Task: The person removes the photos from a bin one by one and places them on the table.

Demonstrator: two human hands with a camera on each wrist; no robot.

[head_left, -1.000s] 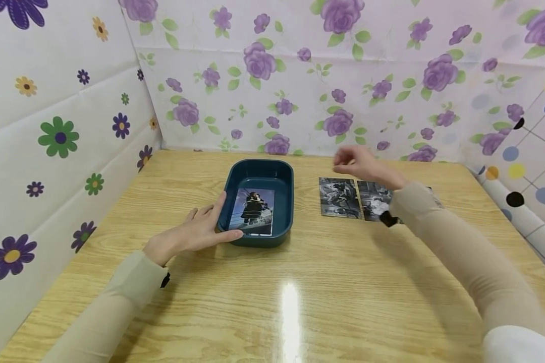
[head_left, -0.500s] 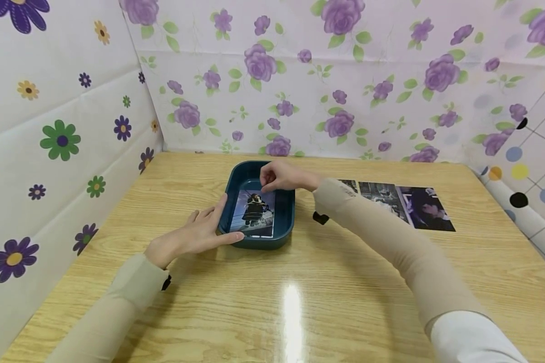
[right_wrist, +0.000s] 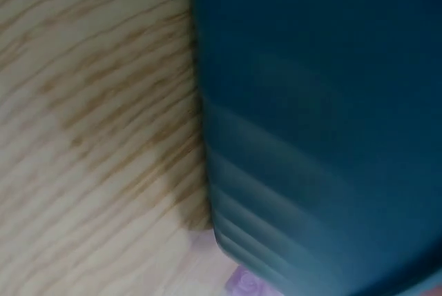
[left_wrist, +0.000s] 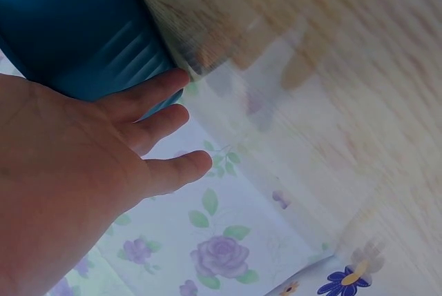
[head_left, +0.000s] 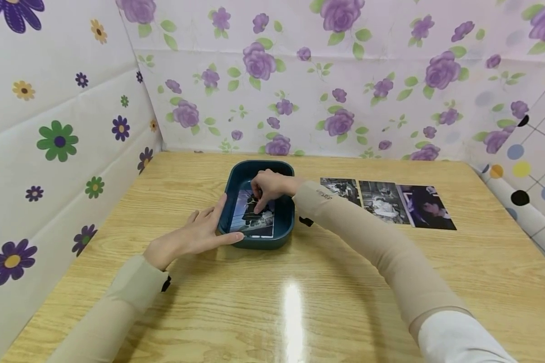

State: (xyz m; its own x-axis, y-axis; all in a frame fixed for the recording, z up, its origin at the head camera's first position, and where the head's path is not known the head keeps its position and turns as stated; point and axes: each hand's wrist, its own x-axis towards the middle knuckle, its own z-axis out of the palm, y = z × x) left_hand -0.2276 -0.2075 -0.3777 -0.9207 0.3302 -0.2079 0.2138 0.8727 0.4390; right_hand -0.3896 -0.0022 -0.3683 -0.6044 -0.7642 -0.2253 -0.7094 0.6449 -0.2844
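A dark blue tray (head_left: 285, 221) sits mid-table with a colour photo (head_left: 259, 224) lying flat inside. My left hand (head_left: 209, 227) rests on the table with straight fingers against the tray's left wall; in the left wrist view the fingers (left_wrist: 162, 99) touch the blue wall (left_wrist: 76, 27). My right hand (head_left: 262, 191) reaches into the tray from the right, its fingers curled down and pinching the photo's upper part. The right wrist view shows only the blurred tray wall (right_wrist: 311, 137) and the wood of the table (right_wrist: 90, 103).
Three photos lie in a row right of the tray: two black-and-white ones (head_left: 340, 189) (head_left: 382, 201) and a dark purple one (head_left: 427, 207). The wooden table (head_left: 300, 302) is boxed in by flowered walls (head_left: 300, 91) at the left and back.
My right hand has moved left from above the row of photos into the tray and down onto the photo there. The left hand has stayed against the tray.
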